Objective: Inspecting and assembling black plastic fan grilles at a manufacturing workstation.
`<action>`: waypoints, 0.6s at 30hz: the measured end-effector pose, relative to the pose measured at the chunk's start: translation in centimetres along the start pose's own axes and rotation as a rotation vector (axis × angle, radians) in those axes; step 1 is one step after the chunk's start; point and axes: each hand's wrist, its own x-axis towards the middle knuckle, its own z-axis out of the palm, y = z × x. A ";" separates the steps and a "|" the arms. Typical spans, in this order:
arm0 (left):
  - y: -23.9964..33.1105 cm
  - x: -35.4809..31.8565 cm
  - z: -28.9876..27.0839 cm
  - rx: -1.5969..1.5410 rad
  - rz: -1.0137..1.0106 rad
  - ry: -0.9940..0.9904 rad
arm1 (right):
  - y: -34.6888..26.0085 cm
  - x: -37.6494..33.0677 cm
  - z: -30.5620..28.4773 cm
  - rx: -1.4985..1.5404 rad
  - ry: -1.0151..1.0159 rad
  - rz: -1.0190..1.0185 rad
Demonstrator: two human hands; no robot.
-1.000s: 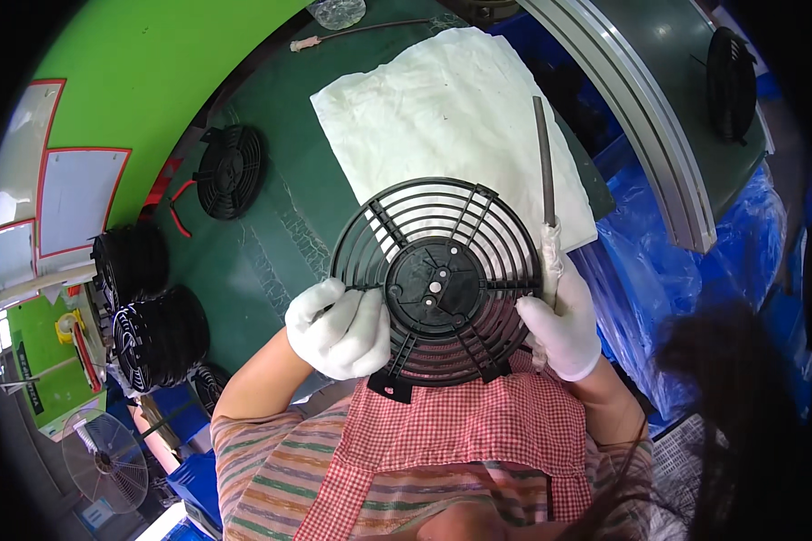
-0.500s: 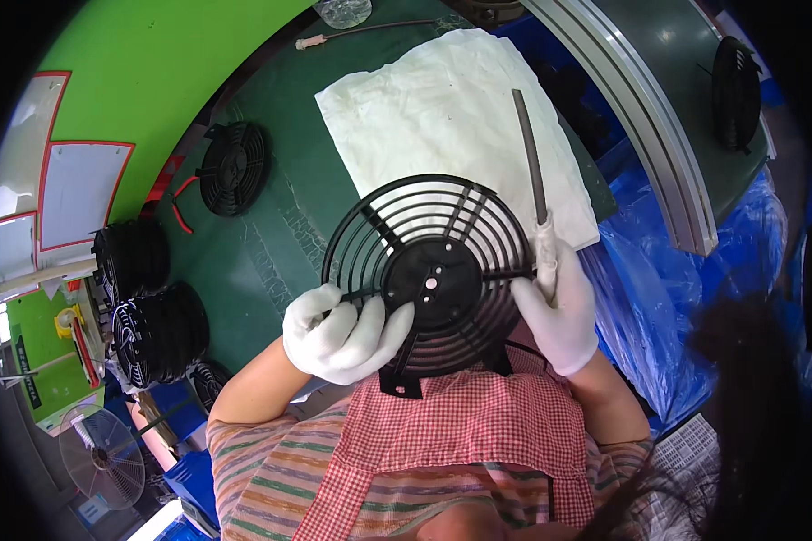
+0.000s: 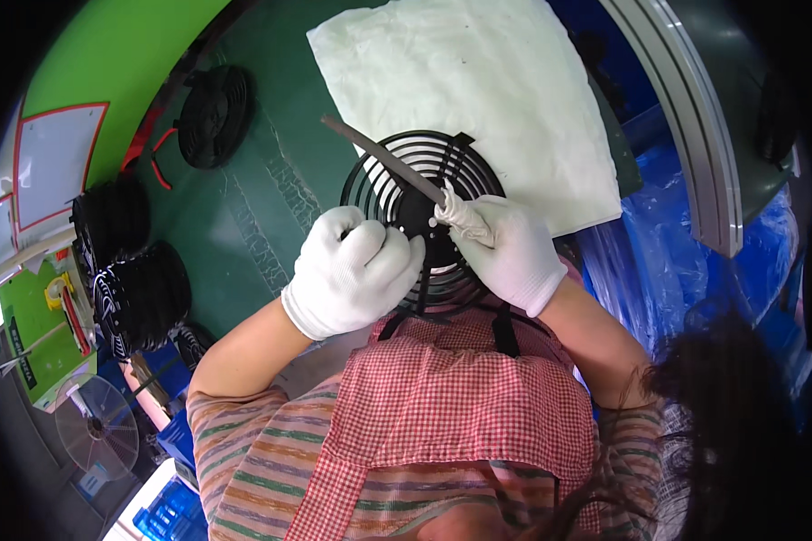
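Observation:
A round black fan guard [image 3: 412, 215], with concentric rings and a solid hub, is tilted upright in front of my apron. My left hand [image 3: 352, 272], in a white glove, is closed on its lower left side, fingers curled over the front. In my gloved right hand [image 3: 514, 252] is a slim grey rod [image 3: 383, 160] with a handle wrapped in whitish material. The rod slants up to the left across the face of the guard, its handle end close to the hub. Whether its shaft touches the rings I cannot tell.
A white cloth [image 3: 478, 99] covers part of the green table [image 3: 275, 117]. Another fan guard [image 3: 214, 117] lies at the far left beside red-handled pliers [image 3: 160, 160]. Stacked guards [image 3: 144, 293] stand at left. On the right are a metal rail [image 3: 686, 117] and blue plastic sheeting [image 3: 659, 243].
My right hand has swung the rod from upright beside the guard to leftward across its face. The guard has tipped and sits closer to the middle. My view has shifted.

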 end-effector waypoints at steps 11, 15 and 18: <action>0.6 0.0 0.2 -0.092 -0.081 -0.021 | 0.1 1.1 0.9 -0.386 -0.067 -0.110; 0.4 -0.2 0.1 -0.051 -0.076 -0.015 | 1.5 1.9 -0.3 0.039 -0.181 0.301; -0.7 -1.1 0.8 0.095 0.025 0.000 | 0.5 1.9 -1.8 0.172 -0.060 0.429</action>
